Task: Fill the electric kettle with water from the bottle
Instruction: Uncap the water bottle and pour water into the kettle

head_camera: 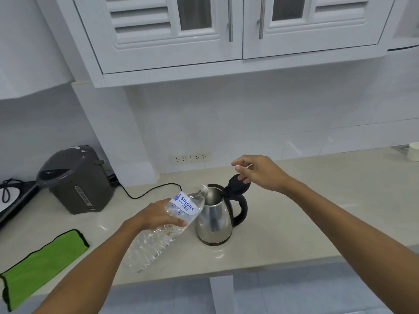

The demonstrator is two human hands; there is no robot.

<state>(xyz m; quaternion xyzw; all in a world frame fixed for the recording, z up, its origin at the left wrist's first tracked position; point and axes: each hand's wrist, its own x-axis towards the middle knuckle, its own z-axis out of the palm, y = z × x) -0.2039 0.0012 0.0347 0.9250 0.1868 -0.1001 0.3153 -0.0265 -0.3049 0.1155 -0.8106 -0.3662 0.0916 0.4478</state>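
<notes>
A steel electric kettle [214, 219] with a black handle stands on the pale counter [317, 211]. Its black lid [238, 184] is tipped up and open. My right hand [256, 172] is at the lid's top edge, thumb in front and fingers behind it. My left hand [156, 215] grips a clear plastic water bottle [167, 223] around its middle. The bottle is tilted, base low toward me, and its neck [204, 189] rests at the rim of the kettle's opening. Whether water is flowing cannot be made out.
A dark grey hot-water dispenser [76, 180] stands at the back left, its black cord [149, 191] trailing across the counter toward the kettle. A green cloth [43, 264] lies at the front left edge. Wall sockets [190, 157] sit behind, and white cupboards [226, 30] hang overhead.
</notes>
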